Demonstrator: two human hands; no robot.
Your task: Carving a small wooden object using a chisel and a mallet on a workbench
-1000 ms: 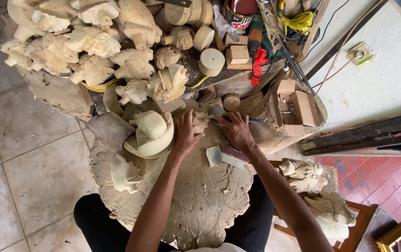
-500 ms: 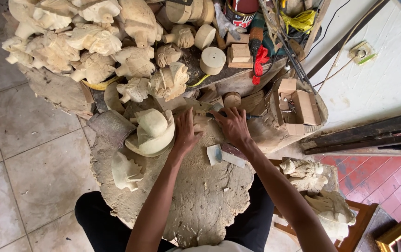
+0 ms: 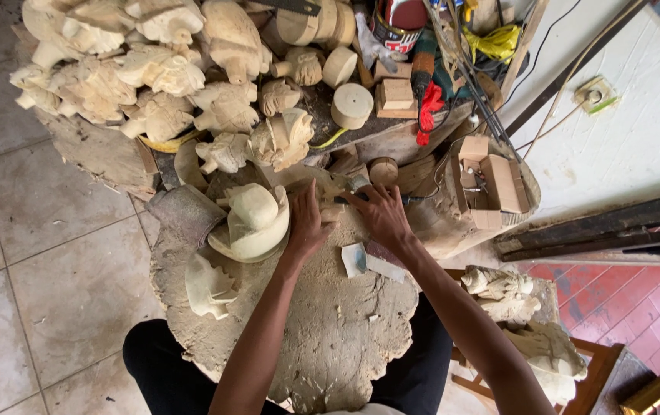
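Hands side by side at far edge of stump table [image 3: 330, 346]. Left hand [image 3: 307, 223] grip pinching small wood piece [image 3: 332, 188], likely steadying it; right hand [image 3: 380, 215] grip curled on dark tool [image 3: 357, 184], apparently for carving.

Carved figures [image 3: 153, 73]: pale cream, unpainted wood throughout. Rounded carving [image 3: 257, 219] beside the left hand [image 3: 307, 223]: the same pale cream. Work slab [image 3: 330, 338]: dusty grey-beige, mottled. Floor tiles [image 3: 46, 261]: light grey with darker joints; further tiles [image 3: 637, 292] red. Cloth scrap [image 3: 431, 104] red, bag [image 3: 499, 38] yellow. Can [image 3: 399, 27]: red and white, apparently. Trousers [image 3: 161, 369] black.
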